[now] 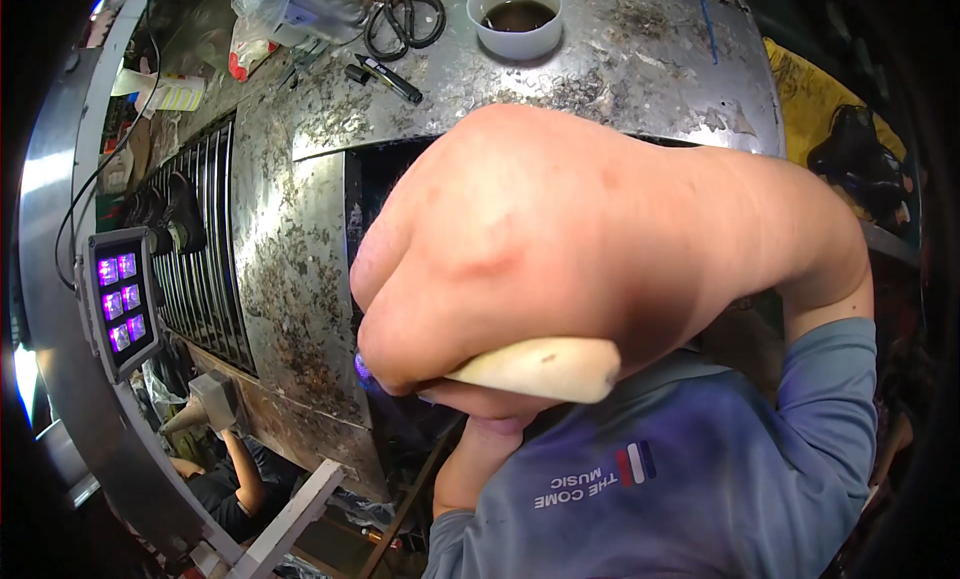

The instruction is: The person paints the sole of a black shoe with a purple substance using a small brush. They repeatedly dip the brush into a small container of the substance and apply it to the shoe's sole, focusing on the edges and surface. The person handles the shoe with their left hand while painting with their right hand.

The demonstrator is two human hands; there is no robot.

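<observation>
One pale wooden handle [552, 367] gripped in the right hand [500, 241], on the near side of the white bowl [512, 41].
The right hand's fingers are curled around that handle, its blunt end poking out well nearer the wearer than the bowl; I can't see the other end. The left hand [497, 426] is mostly covered by the right, so I can't tell how its fingers are set. The bowl holds dark liquid on the worn metal tabletop [650, 69]; left of it lie black-handled scissors [408, 37] and a black marker pen [392, 78].
</observation>
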